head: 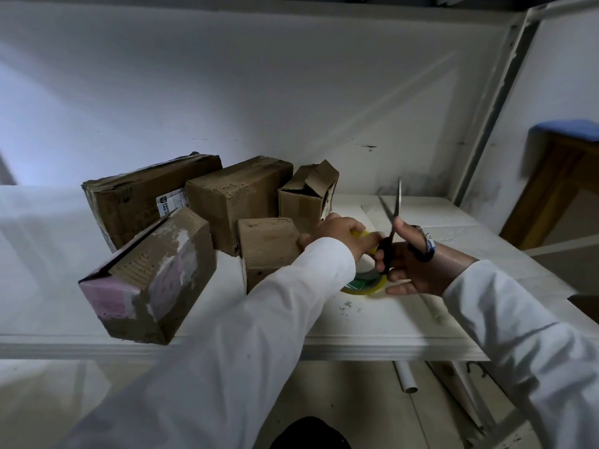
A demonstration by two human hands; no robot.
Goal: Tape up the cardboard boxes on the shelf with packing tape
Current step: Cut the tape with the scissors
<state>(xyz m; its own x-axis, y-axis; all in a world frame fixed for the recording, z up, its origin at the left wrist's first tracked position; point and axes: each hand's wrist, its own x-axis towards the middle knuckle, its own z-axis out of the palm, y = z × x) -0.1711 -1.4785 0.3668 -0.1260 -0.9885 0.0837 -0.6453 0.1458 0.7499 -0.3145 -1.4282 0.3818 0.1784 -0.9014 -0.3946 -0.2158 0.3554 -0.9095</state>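
Several cardboard boxes stand on the white shelf (382, 322). A small box (269, 247) sits just left of my hands, and an open-flapped box (308, 196) is behind it. My left hand (340, 231) grips the top of a yellowish tape roll (366, 283) that stands on edge on the shelf. My right hand (418, 264) holds black-handled scissors (390, 222) with the blades open and pointing up, right beside the roll. White sleeves cover both arms.
A large box with pink patches (146, 277) sits at the shelf's front left edge. Two long boxes (240, 202) lie against the back wall. A wooden stool with a blue cushion (564, 176) stands at the right. A white pipe (405, 377) lies below the shelf.
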